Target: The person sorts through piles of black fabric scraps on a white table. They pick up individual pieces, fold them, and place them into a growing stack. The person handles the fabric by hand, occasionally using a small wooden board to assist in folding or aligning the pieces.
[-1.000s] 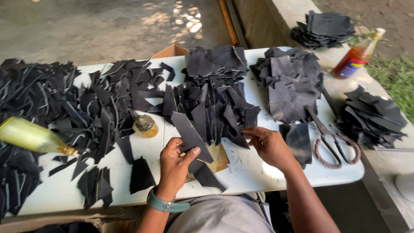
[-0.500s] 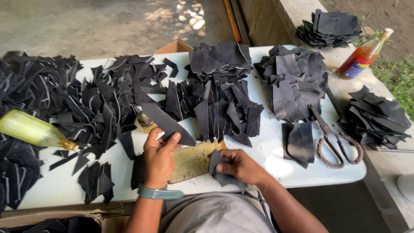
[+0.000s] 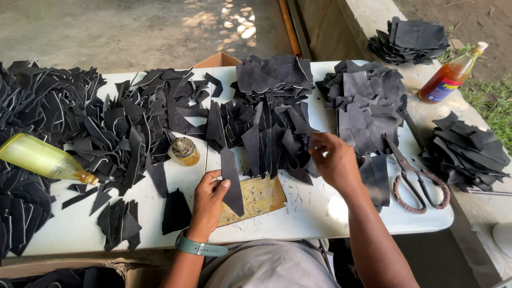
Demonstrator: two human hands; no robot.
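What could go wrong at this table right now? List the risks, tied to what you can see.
1. The small open jar stands close beside the left hand holding a black strip; a careless sweep might tip it.
2. The scissors lie near the table edge, by the right forearm; a nudge could drop them.
3. The right hand reaches into loosely stacked black pieces; they may slide.

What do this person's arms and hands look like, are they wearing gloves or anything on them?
No gloves: both hands are bare, and both forearms are bare too, with no sleeves in view. The left hand has a grey-green band like a watch strap around its wrist. The right hand wears nothing that can be seen, no ring or band. A grey garment covers the lap below.
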